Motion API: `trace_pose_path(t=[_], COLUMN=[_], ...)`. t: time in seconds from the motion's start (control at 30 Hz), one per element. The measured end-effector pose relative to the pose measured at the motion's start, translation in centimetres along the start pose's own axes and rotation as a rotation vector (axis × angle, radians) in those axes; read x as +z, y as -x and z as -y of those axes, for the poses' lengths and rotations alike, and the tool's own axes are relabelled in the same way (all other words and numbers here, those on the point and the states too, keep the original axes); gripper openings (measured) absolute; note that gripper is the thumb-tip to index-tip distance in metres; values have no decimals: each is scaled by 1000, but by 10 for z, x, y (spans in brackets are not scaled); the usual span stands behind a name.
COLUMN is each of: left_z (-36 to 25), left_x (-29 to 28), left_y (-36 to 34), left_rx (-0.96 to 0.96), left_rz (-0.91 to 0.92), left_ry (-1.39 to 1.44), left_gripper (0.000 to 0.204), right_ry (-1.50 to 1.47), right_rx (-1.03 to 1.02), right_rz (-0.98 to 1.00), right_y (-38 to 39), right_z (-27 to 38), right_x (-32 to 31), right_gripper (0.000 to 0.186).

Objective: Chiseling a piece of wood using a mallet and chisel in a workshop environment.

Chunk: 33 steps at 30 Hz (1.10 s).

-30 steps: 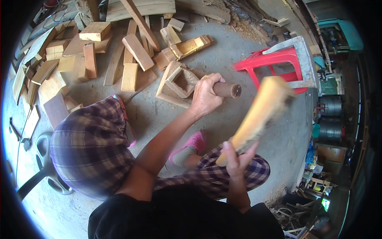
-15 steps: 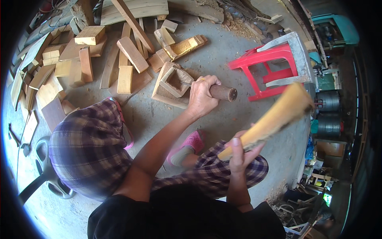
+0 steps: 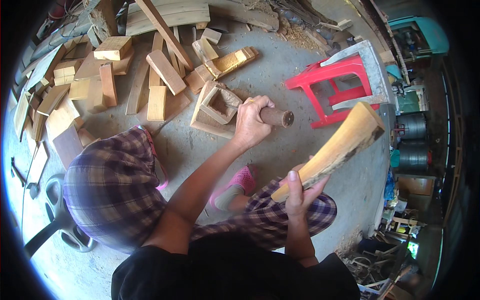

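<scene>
My left hand (image 3: 254,122) is closed around the thick round wooden handle (image 3: 276,117) of a chisel. Its thin shank points left into the hollow of a carved wooden block (image 3: 202,119), which rests on the floor; the cutting tip cannot be made out. In my right hand (image 3: 301,192) is a yellowish wooden club (image 3: 340,145), gripped by its narrow end. The club's wide end is raised up and to the right, apart from the chisel handle, and dark bark-like patches run along its lower side.
Several wood offcuts (image 3: 166,71) lie around the block and in a pile at the left. A red plastic stool (image 3: 312,92) lies on its side at the right. At lower left is a grey spoked base (image 3: 60,212). Sawdust (image 3: 300,37) covers the far floor.
The club in my right hand has shifted slightly left and is less blurred. My left hand and the chisel stay almost where they were, at the block.
</scene>
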State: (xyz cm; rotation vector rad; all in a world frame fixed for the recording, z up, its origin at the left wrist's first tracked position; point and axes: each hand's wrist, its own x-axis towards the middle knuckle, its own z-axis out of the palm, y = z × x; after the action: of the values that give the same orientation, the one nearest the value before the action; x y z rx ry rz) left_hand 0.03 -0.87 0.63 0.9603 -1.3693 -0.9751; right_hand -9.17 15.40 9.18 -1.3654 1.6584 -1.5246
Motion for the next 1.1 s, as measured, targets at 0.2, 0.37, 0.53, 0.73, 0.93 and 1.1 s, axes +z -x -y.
trace_pose_path(t=[0.2,0.37,0.53,0.73,0.93,1.1], left_z=[4,-1,3,-1,4,3], left_x=[1,-4,1,-3,-3,0], left_y=[2,0,4,0,2,1], left_rx=[43,-28,-9,-27,3,17], left_rz=[-27,30,50,24,27,28], left_ry=[-11,-7,-7,24,6,26], left_gripper=[28,25,26,25,25,24], right_ry=[137,12,245,89,214,154], right_rx=[223,204,11,134,102,56], right_rz=[209,62,184,122,193,201], right_y=[3,-1,4,1,3,2], right_z=[3,8,-18,-1,-11,-8], right_x=[11,7,22,14,20,20], right_gripper=[62,65,61,59,55,54])
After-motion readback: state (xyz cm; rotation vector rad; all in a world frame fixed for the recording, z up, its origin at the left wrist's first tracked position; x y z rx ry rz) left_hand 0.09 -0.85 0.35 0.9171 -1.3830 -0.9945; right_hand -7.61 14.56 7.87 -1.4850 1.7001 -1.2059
